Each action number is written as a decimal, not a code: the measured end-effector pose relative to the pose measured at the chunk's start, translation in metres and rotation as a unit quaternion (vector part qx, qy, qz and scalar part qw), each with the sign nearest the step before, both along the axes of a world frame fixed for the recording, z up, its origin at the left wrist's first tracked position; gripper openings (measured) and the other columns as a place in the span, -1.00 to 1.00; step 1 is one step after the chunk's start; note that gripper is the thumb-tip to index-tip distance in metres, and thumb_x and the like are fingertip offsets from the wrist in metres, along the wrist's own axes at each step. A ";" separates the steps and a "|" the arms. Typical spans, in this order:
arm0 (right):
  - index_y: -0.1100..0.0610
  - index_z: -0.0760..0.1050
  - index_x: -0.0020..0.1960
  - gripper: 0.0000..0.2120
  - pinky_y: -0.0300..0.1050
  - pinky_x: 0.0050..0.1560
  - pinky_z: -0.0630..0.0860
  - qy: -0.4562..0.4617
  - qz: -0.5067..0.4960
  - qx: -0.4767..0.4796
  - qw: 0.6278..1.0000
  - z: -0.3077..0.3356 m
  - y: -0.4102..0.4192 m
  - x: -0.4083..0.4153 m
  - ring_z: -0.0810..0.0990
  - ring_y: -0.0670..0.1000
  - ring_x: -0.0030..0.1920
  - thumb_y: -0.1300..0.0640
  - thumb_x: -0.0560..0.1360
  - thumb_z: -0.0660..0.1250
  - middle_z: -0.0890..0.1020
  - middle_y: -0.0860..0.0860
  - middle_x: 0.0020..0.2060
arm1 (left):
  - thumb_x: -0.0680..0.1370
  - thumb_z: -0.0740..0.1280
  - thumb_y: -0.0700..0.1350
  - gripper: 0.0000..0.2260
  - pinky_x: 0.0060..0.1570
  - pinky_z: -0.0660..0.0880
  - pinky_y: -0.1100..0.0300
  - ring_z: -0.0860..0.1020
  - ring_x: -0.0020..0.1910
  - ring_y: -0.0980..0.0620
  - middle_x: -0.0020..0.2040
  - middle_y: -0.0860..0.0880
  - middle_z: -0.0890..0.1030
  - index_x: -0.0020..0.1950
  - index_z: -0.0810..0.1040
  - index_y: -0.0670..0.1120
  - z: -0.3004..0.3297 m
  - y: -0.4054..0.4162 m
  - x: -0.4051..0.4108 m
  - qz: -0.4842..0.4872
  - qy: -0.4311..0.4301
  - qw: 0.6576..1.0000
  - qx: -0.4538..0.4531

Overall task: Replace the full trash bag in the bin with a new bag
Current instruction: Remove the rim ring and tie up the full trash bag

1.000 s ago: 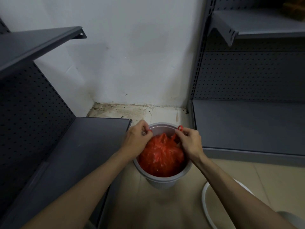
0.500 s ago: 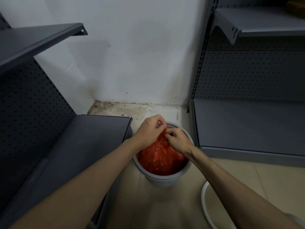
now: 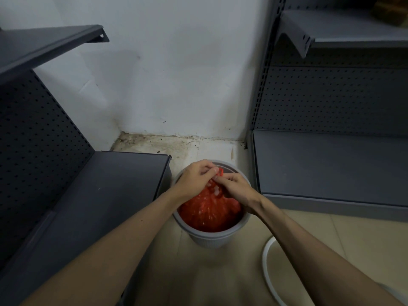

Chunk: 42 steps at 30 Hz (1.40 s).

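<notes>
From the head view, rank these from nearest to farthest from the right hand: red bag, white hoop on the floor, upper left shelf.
1. Red bag: pinched by the right hand at its top, over the bin.
2. White hoop: on the floor, lower right.
3. Upper left shelf: high up, far left.

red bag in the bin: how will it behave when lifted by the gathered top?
The red bag looks like thin crinkled film, so probably floppy and stretchy at the neck both hands pinch. It fills the grey bin nearly wall to wall, so it may drag the light-looking bin up.
</notes>
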State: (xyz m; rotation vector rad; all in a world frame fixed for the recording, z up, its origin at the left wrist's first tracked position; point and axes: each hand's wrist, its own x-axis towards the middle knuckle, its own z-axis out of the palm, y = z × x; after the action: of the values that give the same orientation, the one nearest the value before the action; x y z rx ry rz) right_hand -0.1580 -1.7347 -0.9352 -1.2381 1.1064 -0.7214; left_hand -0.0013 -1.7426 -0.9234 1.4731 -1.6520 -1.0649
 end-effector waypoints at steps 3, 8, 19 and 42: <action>0.23 0.60 -0.32 -0.70 -0.28 -0.23 0.48 0.002 0.023 0.013 1.000 -0.001 0.000 -0.008 0.57 -0.01 -0.31 0.11 0.53 0.35 0.63 0.12 -0.36 | 0.64 0.21 -0.12 -0.79 -0.53 0.40 0.32 0.55 -0.49 0.06 -0.48 0.03 0.57 -0.06 0.63 -0.07 -0.018 0.003 0.006 -0.014 -0.044 0.997 0.055; 0.22 0.69 -0.24 -0.88 -0.31 -0.06 0.55 0.045 0.059 -0.032 0.997 -0.004 0.003 -0.018 0.67 -0.05 -0.17 0.23 0.45 0.45 0.72 0.20 -0.19 | 0.46 0.31 -0.36 -0.70 -0.30 0.61 0.11 0.66 -0.28 -0.09 -0.26 -0.06 0.67 -0.13 0.65 0.05 -0.029 -0.001 0.015 -0.063 -0.071 0.991 0.090; 0.07 0.72 -0.09 -0.86 -0.16 0.13 0.54 0.158 0.008 -0.159 0.975 -0.027 0.009 -0.020 0.64 -0.12 -0.09 0.27 0.41 0.47 0.71 -0.11 -0.20 | 0.48 0.44 -0.19 -0.80 -0.39 0.47 0.36 0.58 -0.42 0.24 -0.40 0.12 0.64 -0.25 0.62 0.10 -0.039 -0.002 0.007 -0.037 -0.088 0.994 0.061; 0.05 0.71 -0.04 -0.89 -0.30 -0.05 0.58 -0.024 -0.093 -0.071 0.993 -0.036 0.021 -0.002 0.70 -0.11 -0.08 0.18 0.47 0.44 0.75 -0.03 -0.14 | 0.62 0.26 -0.26 -0.85 -0.36 0.59 0.19 0.57 -0.37 0.05 -0.30 -0.09 0.56 -0.03 0.62 -0.15 -0.035 0.008 0.012 0.007 0.066 0.976 0.207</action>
State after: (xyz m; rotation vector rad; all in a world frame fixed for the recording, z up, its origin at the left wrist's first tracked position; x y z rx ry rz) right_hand -0.1605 -1.7139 -0.9717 -1.2393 1.1568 -0.9809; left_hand 0.0112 -1.7345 -0.9588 1.6242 -1.3773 -1.5317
